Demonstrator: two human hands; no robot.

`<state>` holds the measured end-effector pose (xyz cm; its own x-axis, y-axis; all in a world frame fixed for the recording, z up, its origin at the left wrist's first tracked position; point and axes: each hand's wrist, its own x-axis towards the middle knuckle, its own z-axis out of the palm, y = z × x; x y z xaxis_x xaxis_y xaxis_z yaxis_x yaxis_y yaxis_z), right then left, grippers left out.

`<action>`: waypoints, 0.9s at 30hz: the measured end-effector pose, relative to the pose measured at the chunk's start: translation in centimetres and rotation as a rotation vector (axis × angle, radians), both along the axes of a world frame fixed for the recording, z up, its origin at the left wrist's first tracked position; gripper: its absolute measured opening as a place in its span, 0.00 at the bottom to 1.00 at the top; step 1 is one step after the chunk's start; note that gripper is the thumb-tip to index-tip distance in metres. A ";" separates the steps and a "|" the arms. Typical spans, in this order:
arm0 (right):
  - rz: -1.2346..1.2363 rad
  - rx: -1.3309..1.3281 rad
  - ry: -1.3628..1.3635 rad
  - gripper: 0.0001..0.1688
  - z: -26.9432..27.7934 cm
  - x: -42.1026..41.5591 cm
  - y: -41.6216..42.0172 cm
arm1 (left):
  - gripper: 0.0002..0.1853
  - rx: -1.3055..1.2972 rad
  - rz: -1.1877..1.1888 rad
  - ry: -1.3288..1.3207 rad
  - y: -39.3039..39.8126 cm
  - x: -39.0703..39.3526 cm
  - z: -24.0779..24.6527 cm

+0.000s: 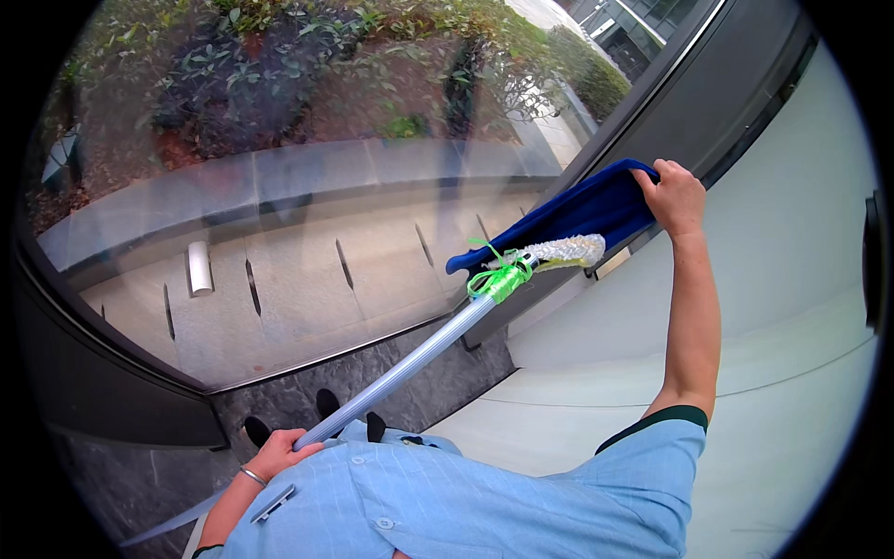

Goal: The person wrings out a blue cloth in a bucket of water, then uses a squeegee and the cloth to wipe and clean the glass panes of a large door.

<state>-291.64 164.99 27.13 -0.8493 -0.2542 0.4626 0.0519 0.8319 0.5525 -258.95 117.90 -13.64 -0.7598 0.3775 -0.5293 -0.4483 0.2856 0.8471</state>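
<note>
My left hand is wrapped around a long ribbed metal pole, close to my waist. The pole slants up to the right and ends in a window-washer head with a whitish fluffy sleeve. Bright green plastic tape is knotted around the joint of pole and head. A dark blue cloth hangs behind and above the head, and I cannot tell whether it is attached there. Up at the right, my right hand pinches the cloth's upper right end, near the dark frame.
A large glass pane in a dark frame stands in front of me, with shrubs and a stone ledge beyond it. To the right runs a pale wall with a dark fixture. Grey marbled floor lies below.
</note>
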 end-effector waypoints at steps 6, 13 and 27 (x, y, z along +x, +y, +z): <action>0.089 0.008 0.044 0.24 1.6 3.1 -1.4 | 0.24 -0.086 -0.015 0.102 1.2 -0.8 0.1; -0.020 -0.090 -0.048 0.21 0.8 10.6 -0.4 | 0.23 -0.243 0.039 0.221 3.1 -2.1 2.2; 0.141 -0.499 -0.253 0.19 -4.3 9.0 -3.9 | 0.19 -0.299 0.230 0.394 2.8 0.3 4.9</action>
<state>-282.59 161.07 22.79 -0.9229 -0.1761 0.3425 -0.1610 0.9843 0.0722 -258.65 120.73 -8.72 -0.9676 0.0549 -0.2465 -0.1924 0.4717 0.8605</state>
